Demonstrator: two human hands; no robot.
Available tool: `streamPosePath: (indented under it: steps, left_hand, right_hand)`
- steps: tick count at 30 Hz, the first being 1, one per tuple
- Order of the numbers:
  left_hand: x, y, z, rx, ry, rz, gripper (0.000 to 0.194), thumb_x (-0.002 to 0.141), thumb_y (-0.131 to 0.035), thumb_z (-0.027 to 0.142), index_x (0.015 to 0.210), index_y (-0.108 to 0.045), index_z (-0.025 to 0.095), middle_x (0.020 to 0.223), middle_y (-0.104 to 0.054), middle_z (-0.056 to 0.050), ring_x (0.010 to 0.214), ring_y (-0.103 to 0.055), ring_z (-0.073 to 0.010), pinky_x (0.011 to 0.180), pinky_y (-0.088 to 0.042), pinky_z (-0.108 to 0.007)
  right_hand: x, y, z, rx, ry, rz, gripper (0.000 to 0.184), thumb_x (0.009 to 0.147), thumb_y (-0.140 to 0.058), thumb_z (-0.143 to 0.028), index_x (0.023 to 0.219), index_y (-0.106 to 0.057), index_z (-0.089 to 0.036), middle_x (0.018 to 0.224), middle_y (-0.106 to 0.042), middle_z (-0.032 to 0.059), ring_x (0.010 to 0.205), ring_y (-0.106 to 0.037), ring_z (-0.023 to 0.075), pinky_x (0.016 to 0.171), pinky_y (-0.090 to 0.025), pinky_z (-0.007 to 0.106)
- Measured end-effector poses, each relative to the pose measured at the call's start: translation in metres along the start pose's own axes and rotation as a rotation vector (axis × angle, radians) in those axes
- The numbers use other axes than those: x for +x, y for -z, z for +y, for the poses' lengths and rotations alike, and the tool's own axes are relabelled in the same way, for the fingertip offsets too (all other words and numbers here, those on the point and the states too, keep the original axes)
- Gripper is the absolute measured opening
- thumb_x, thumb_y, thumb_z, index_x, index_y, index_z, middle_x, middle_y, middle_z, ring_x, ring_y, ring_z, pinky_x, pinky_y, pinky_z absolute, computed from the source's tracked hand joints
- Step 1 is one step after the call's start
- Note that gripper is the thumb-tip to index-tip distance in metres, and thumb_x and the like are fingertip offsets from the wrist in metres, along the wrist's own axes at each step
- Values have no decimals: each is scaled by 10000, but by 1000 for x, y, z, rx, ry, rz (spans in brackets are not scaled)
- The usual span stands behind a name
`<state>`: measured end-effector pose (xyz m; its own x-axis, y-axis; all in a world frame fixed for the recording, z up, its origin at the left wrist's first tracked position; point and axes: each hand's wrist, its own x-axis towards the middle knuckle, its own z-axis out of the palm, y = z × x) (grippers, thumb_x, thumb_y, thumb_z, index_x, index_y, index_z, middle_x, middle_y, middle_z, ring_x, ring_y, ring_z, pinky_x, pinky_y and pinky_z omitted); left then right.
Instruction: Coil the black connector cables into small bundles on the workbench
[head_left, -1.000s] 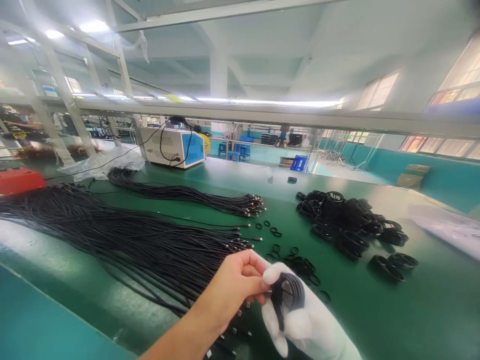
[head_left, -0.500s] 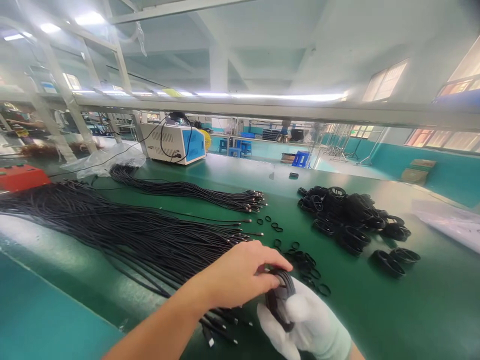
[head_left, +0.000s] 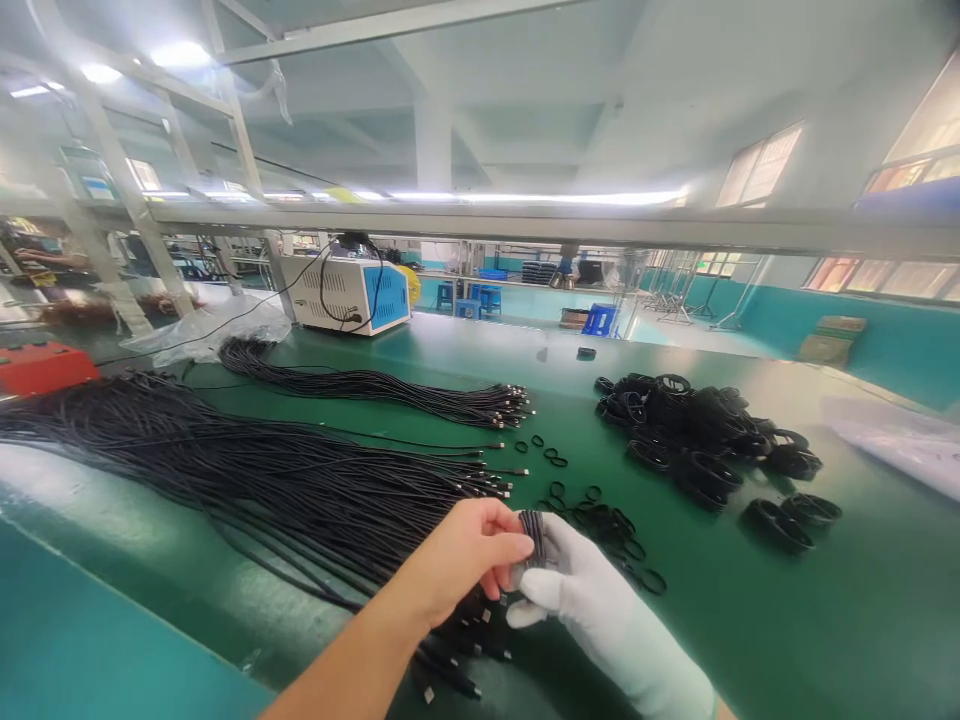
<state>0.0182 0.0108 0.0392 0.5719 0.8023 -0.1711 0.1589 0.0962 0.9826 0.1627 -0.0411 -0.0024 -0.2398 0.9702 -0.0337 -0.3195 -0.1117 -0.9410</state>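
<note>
A black coiled cable (head_left: 532, 532) is held between both hands above the green tabletop. My bare left hand (head_left: 480, 545) pinches its left side with thumb and fingers. On the other side, my right hand (head_left: 562, 575) in a white glove grips the coil, thumb low and fingers behind it. Part of the coil is hidden by the fingers. Just left of the hands lies a wide spread of straight black cables (head_left: 300, 490), their plug ends pointing right. Small black rings (head_left: 600, 520) lie in a loose pile beyond the gloved hand.
A second cable bundle (head_left: 375, 385) lies farther back. Coiled cables (head_left: 705, 430) are heaped at the right, near a clear plastic sheet (head_left: 892, 435). A white and blue machine (head_left: 349, 290) stands at the back, and a red box (head_left: 45, 368) at the left edge.
Both hands have moved slightly left and up with the coil, which has turned so its wound strands face me. The left fingers now close on its left side.
</note>
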Motion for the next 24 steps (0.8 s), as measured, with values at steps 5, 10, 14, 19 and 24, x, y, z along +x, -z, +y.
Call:
streamPosePath:
  steps: [5, 10, 14, 19, 24]
  left_hand:
    - [-6, -2, -9, -98, -10, -49, 116, 686, -599, 221, 675, -517, 139, 559, -464, 51, 472, -371, -53, 446, -278, -179]
    - [-8, -2, -12, -123, 9, -31, 141, 707, -569, 246, 653, -479, 153, 542, -443, 53, 489, -370, -65, 486, -286, -192]
    - [-14, -1, -7, 238, -80, 178, 122, 781, -508, 284, 754, -553, 174, 614, -525, 19, 532, -467, -115, 504, -366, -227]
    - [-14, -4, -13, 672, -502, 327, 385, 691, -431, -4, 941, -617, 221, 951, -585, -16, 773, -559, -140, 717, -436, -250]
    - [-8, -5, -29, 620, -652, 401, 347, 713, -417, -30, 837, -651, 195, 793, -586, -5, 730, -573, -120, 678, -454, -219]
  right_hand:
    - [-2, -1, 0, 65, -36, -29, 537, 592, -778, -304, 1039, -531, -138, 957, -584, 86, 880, -581, 217, 683, -528, 346]
    - [-3, -9, 0, 157, -75, -38, 496, 646, -744, -308, 1059, -535, -131, 926, -581, 73, 847, -574, 178, 707, -520, 333]
    - [-3, -14, 1, 189, -73, -17, 459, 628, -740, -229, 1026, -536, -126, 929, -569, 64, 794, -576, 157, 648, -511, 285]
    - [-6, -17, 1, 177, -76, -50, 408, 646, -707, -186, 1015, -547, -120, 915, -560, 63, 751, -579, 155, 598, -513, 276]
    - [-6, -16, 3, 230, -73, -100, 493, 624, -744, -248, 1059, -551, -120, 905, -552, 60, 747, -566, 148, 560, -518, 246]
